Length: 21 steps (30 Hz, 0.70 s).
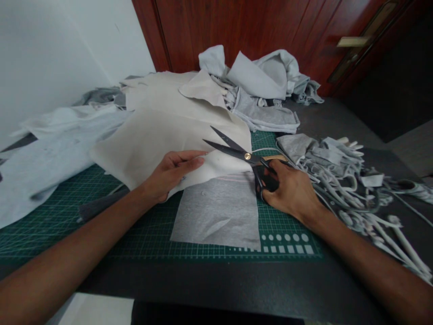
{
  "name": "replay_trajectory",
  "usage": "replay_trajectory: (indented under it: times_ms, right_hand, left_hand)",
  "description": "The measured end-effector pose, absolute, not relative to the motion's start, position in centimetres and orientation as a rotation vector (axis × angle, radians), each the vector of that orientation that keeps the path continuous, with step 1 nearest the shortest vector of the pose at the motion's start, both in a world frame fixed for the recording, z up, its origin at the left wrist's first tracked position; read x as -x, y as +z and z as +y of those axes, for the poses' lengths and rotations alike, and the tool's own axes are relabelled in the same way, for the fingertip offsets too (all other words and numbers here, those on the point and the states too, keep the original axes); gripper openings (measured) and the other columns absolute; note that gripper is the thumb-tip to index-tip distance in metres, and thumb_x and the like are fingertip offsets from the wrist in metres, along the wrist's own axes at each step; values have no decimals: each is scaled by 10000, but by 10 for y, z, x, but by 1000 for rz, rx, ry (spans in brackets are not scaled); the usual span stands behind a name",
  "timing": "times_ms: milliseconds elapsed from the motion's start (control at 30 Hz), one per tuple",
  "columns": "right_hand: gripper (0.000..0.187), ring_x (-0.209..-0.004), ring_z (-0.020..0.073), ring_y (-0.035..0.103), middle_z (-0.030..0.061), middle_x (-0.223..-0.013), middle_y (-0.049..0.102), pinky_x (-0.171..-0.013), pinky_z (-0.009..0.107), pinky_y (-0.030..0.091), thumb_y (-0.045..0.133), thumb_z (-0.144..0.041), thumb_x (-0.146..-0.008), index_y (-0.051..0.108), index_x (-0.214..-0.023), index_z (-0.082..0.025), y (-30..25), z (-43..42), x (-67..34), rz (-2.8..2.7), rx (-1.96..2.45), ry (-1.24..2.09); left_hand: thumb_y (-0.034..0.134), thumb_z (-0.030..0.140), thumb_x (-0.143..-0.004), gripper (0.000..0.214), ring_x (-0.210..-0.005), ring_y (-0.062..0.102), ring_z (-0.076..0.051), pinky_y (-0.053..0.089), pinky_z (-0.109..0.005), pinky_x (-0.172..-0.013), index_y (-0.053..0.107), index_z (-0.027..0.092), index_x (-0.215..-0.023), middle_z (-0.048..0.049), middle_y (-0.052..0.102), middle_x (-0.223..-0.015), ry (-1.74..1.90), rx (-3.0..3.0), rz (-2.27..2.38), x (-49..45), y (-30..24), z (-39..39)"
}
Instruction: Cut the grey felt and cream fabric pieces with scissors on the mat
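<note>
My left hand pinches the near edge of a large cream fabric piece, lifting it a little, with thumb and forefinger closed on the cloth. In my right hand is a pair of black scissors with a brass-coloured pivot. My fingers are through the handles, and the blades stand apart, pointing left over the cream fabric. Whether cloth lies between the blades is hard to tell. A grey fabric piece lies flat below, partly covered by the cream one.
Under the fabric lies a green cutting mat on a dark table. Grey cloth is heaped at the back, and a pile of scraps and strips lies right. Pale cloth covers the left side. Behind stands a red-brown door.
</note>
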State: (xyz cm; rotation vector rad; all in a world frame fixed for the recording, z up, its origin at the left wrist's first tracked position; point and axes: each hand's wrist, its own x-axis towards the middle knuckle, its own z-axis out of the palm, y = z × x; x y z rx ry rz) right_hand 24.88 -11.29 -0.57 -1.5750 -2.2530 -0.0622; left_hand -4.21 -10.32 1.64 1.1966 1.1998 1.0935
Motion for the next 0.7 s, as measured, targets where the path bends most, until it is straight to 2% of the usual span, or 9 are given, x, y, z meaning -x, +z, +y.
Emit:
replay_trajectory:
  times_ms: [133,367,500,700]
  right_hand:
    - [252,-694,220,648,58,-851,699,-594,303,423,628,-329,-725,583,-934,-196,-8,-104,-255,-2170,1605,-33]
    - [241,-629,180,633,11,-787,675,-574,283,464,643,-314,-696,550,-896,-216,-11,-108,-253,-2051,1425,86]
    - [246,-595,172,627,7,-774,666,-562,287,488,656,-326,-697,554,-894,-220,-9,-113,-253,-2022,1334,31]
    - [239,-651,205,670,40,-830,704,-591,310,516,652,-341,-731,537,-908,-229,-4,-121,-253,-2017,1281,-96]
  left_hand:
    - [808,362,-726,285,-623,676,-153,477,-179,-459,817,219,-972,-30,762,-720,1095,-1179,1180,42,18,-104]
    - [796,398,-745,351,-662,693,-163,494,-184,-481,802,211,-1042,-42,776,-759,1074,-1189,1210,42,16,-104]
    - [812,410,-731,356,-678,693,-163,501,-186,-505,805,211,-1026,-41,777,-768,1089,-1185,1199,42,16,-104]
    - [791,391,-753,318,-656,679,-158,484,-194,-495,802,213,-1017,-31,768,-760,1123,-1164,1217,41,15,-103]
